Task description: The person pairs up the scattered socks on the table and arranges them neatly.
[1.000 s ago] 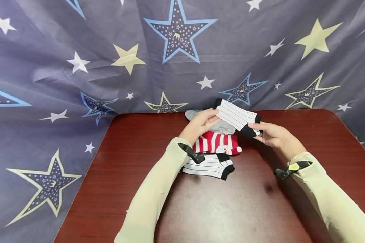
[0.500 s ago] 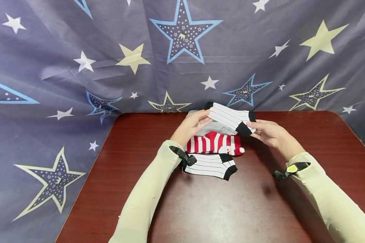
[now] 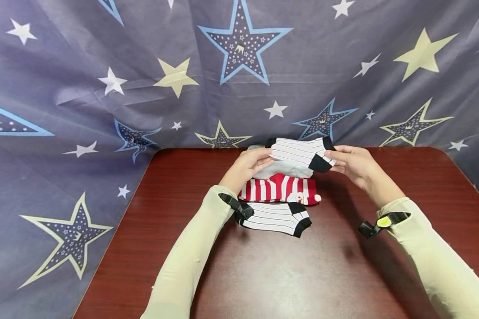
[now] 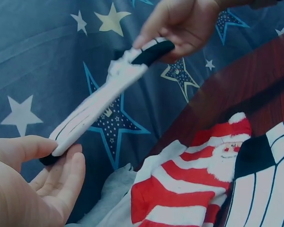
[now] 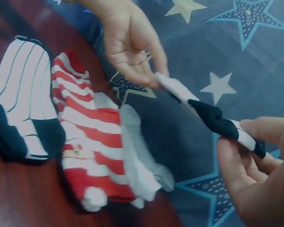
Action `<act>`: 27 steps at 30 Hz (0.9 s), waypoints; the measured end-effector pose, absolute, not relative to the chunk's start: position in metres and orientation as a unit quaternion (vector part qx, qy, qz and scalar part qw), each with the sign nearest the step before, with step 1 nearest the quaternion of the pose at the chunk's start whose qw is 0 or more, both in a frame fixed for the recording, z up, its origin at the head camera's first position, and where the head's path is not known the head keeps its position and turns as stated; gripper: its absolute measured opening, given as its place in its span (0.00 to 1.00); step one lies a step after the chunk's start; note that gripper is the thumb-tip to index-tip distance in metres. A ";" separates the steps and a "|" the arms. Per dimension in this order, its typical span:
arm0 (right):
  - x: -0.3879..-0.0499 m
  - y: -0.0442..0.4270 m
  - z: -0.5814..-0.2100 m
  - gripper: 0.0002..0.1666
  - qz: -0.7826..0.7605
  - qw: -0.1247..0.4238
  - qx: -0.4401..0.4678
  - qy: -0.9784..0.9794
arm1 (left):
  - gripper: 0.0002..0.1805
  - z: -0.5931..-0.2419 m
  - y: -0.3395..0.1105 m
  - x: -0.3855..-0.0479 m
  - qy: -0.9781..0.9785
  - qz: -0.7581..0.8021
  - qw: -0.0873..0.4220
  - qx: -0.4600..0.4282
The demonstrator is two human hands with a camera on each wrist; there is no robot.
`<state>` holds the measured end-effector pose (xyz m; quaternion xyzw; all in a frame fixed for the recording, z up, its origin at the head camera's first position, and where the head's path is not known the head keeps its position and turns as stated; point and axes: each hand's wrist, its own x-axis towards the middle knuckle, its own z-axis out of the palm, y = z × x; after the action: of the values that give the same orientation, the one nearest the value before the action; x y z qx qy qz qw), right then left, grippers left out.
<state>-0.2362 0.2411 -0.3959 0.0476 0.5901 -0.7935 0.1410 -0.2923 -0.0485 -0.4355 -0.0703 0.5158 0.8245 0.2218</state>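
Observation:
A white ankle sock [image 3: 293, 151] with thin dark stripes and black patches is stretched between both hands, above the table's far edge. My left hand [image 3: 247, 166] pinches its left black-tipped end between thumb and fingers. At the other end, my right hand [image 3: 355, 166] pinches it near the black heel patch. Seen from the left wrist, the sock [image 4: 97, 106] appears edge-on. Below it lie a light grey sock [image 3: 289, 169], partly covered, then a red-and-white striped sock [image 3: 268, 189] with a Santa face. Nearest me lies a matching white striped sock [image 3: 273, 217], its left end hidden by my wrist strap.
The socks lie in a column on a dark red-brown table [image 3: 287, 274]. A grey-blue cloth [image 3: 143, 106] printed with stars hangs right behind the table's far edge. Black camera straps [image 3: 377, 225] sit on both wrists.
The held sock has moved slightly left and tilted from a downward slant to nearly level. The left hand has shifted left and a little down, while the right hand has risen slightly.

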 end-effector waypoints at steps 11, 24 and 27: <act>-0.239 0.225 -0.358 0.06 -0.764 0.046 -0.029 0.643 | 0.11 -0.435 -0.029 -0.296 0.581 0.781 0.215 -0.079; -0.245 0.208 -0.334 0.07 -0.787 0.041 0.012 0.615 | 0.25 -0.408 -0.014 -0.292 0.647 0.753 0.115 0.014; -0.246 0.204 -0.330 0.10 -0.786 0.054 0.040 0.614 | 0.22 -0.401 -0.005 -0.287 0.626 0.767 0.106 0.099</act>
<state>-0.2460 0.2039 -0.3305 0.0396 0.6140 -0.7864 0.0544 -0.2874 -0.0049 -0.4010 0.0987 0.6257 0.7666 0.1056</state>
